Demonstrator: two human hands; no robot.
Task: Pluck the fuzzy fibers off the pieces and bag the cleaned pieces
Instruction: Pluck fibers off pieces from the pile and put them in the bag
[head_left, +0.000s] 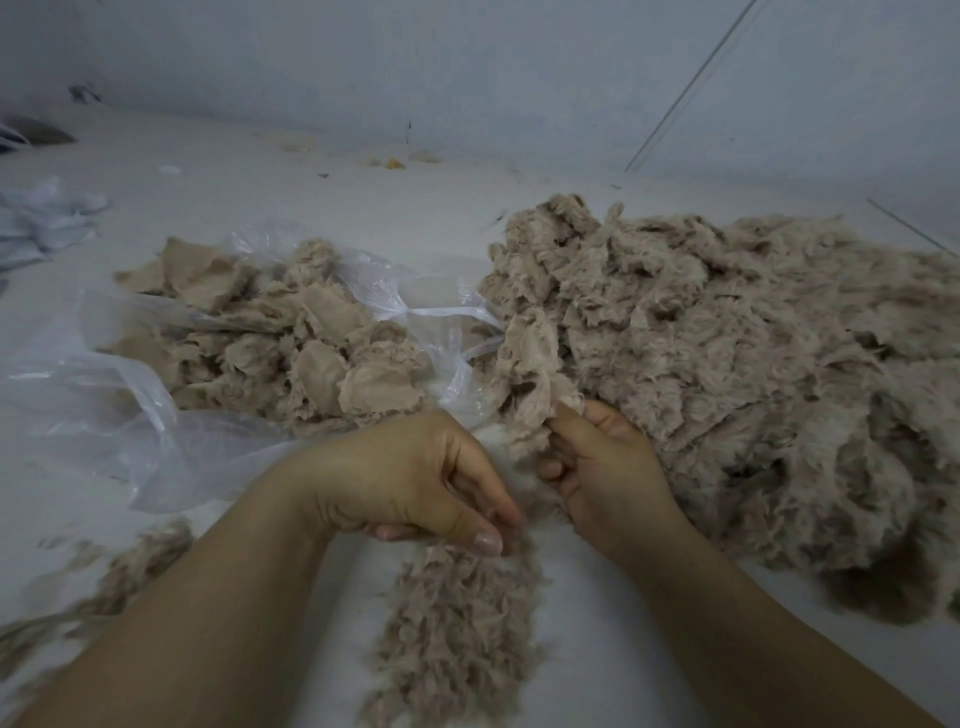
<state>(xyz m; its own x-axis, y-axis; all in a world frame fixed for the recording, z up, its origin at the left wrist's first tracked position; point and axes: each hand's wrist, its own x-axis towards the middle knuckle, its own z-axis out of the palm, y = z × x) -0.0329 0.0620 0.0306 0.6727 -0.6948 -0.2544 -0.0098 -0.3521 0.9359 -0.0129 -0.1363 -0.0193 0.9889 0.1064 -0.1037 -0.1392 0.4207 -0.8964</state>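
Head view, looking down (close) forward.

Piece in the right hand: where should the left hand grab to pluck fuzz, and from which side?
Pinch the fuzzy fringe at the lower edge of the piece, coming in from the left. The right hand grips its lower right corner, the left hand sits just left, and the plucked fibers pile below.

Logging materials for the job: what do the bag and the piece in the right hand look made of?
Bag: thin clear plastic film, glossy, judging by its crinkles and see-through look. Piece pinched by the right hand: seemingly soft beige fabric with a matte, fuzzy pile; exact fiber unclear.
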